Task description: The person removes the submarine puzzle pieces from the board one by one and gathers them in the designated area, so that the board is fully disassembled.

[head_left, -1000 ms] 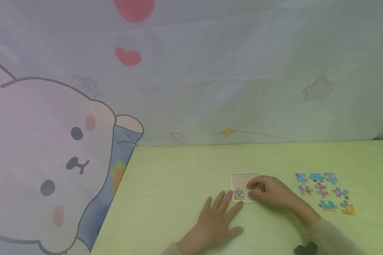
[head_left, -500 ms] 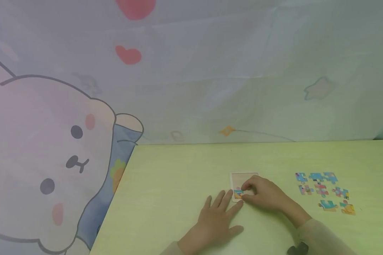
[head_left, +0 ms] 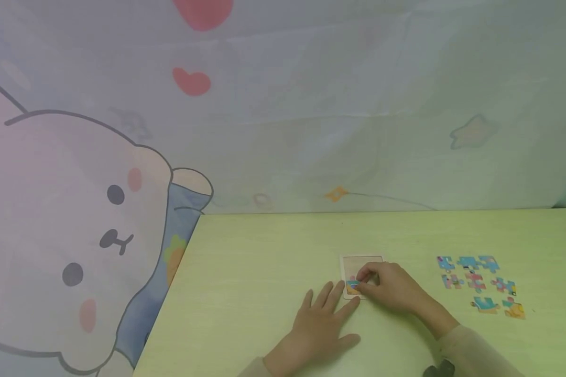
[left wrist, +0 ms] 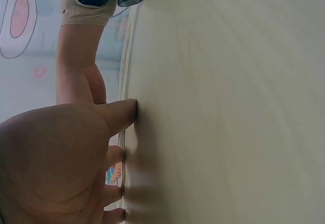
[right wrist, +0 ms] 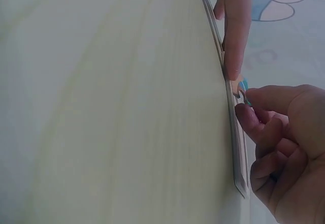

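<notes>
A small jigsaw tray (head_left: 341,266) with a pale rim lies on the table. In its near left corner sits a blue-and-orange puzzle piece (head_left: 351,288). My left hand (head_left: 316,327) rests flat with fingers spread, its fingertips right at the tray's near left corner. My right hand (head_left: 390,287) reaches over the tray from the right, thumb and index finger pinching the piece in that corner. In the right wrist view the thumb and index finger meet at the blue edge of the piece (right wrist: 245,84), and the other fingers are curled. The right hand covers the tray's right part.
To the right lie several loose puzzle pieces (head_left: 475,283) in loose rows. The pale yellow-green table (head_left: 264,251) ends at a printed curtain (head_left: 311,131) behind it. A dark strap-like object (head_left: 439,368) is at the right wrist.
My right hand has shifted left across the tray to the piece in the corner, then stayed there with slight finger movement. The left hand has not moved.
</notes>
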A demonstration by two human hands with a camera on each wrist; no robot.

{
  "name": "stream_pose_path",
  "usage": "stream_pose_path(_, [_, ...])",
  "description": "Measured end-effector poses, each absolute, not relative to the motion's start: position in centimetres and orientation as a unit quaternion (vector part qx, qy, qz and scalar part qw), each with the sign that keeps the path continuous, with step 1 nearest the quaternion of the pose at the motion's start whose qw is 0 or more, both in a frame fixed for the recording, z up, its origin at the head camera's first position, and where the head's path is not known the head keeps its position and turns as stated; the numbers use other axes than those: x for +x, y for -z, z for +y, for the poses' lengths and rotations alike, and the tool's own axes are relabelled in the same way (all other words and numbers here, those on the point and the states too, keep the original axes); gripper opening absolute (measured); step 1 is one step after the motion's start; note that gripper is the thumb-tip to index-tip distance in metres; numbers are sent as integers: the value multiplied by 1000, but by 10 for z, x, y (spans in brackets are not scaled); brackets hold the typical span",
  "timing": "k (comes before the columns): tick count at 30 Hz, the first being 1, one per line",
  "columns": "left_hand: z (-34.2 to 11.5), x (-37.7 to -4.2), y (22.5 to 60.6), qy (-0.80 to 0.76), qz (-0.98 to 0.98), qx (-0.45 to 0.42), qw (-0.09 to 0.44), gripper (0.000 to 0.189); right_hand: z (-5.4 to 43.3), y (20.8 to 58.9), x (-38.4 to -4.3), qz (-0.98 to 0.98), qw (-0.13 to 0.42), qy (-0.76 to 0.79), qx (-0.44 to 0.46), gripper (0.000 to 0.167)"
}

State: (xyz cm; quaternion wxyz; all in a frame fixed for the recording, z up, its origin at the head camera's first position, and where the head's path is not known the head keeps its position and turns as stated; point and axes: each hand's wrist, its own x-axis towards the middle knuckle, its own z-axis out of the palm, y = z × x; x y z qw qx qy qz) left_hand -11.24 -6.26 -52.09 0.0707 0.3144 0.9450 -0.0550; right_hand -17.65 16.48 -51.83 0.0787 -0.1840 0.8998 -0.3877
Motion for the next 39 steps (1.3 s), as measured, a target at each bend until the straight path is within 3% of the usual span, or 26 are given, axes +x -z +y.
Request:
stream_pose_path(7, [-63, -113, 522, 53, 945, 314, 75, 69, 167, 521, -177, 897, 67, 392, -195, 8])
stream_pose_path(21, [-63, -114, 525, 49, 942, 321, 85, 71, 187, 519, -174, 890, 65, 418, -170, 11])
stream_pose_path(39, [-62, -113, 521, 46, 945, 314, 81, 70, 264, 516, -149, 903, 43, 411, -119, 13])
